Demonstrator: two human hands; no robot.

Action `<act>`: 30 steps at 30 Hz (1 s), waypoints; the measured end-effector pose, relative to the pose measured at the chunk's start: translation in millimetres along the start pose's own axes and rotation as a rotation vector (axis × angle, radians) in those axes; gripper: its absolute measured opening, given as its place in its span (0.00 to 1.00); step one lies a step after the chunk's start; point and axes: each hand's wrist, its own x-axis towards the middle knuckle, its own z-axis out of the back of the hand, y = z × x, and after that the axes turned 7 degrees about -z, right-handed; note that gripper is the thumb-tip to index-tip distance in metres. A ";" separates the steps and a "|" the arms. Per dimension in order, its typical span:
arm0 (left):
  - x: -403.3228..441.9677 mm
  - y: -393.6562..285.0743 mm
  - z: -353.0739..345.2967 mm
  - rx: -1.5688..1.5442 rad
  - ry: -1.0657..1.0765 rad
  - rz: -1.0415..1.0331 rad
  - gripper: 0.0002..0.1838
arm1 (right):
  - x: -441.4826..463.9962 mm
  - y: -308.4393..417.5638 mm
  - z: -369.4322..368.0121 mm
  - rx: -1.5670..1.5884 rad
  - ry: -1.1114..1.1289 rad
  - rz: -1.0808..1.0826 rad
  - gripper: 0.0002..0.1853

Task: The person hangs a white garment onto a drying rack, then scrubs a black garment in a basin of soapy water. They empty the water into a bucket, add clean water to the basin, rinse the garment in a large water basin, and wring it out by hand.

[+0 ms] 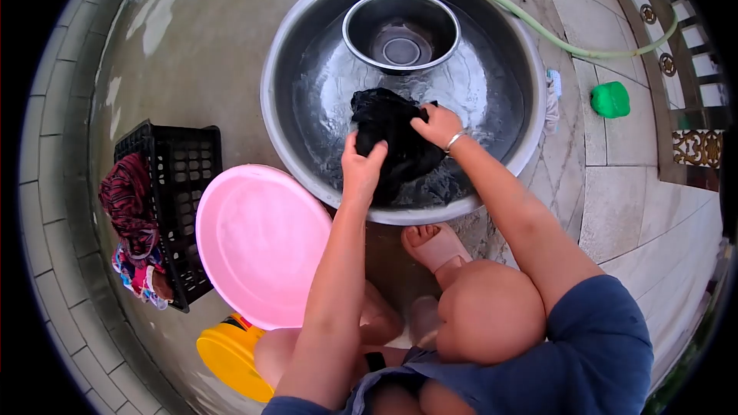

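Observation:
A bundle of wet black cloth (396, 142) lies in the water of a large round metal tub (278, 119). My left hand (363, 165) grips the cloth at its left side, thumb over the dark fabric. On the right side of the bundle, my right hand (440, 124), with a bracelet at the wrist, has its fingers closed on the same cloth. Behind the cloth, a smaller metal basin (402, 34) rests in the tub.
A pink basin (265, 246) leans by the tub's lower left, near a black crate (184, 200) with patterned clothes (131, 204). A yellow container (234, 357) is below. A pale green hose (553, 37) crosses the tub's rim; a green object (610, 100) lies right.

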 end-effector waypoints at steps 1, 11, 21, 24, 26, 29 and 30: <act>-0.1 10.2 3.8 0.244 0.055 -0.098 0.22 | 4.1 -5.2 11.0 -0.173 0.144 -0.056 0.25; 17.2 52.1 2.1 0.124 0.415 0.104 0.23 | 32.6 -20.1 -61.5 0.062 0.090 0.072 0.32; 49.8 53.5 5.5 -1.004 0.029 0.630 0.34 | -13.6 75.3 -18.8 0.655 0.013 0.140 0.19; 52.1 48.2 10.3 -1.048 0.152 0.286 0.25 | -45.2 99.0 -0.8 0.486 0.073 0.370 0.15; 48.8 36.0 11.1 -0.996 0.143 0.235 0.21 | -46.8 98.2 -4.7 0.471 0.045 0.516 0.14; 33.5 9.9 10.3 -0.656 -0.091 0.411 0.18 | -16.4 72.4 -6.9 0.466 -0.045 0.373 0.13; 30.1 -7.3 2.9 -0.479 -0.156 0.394 0.18 | -5.4 56.3 -11.8 0.446 -0.171 0.353 0.14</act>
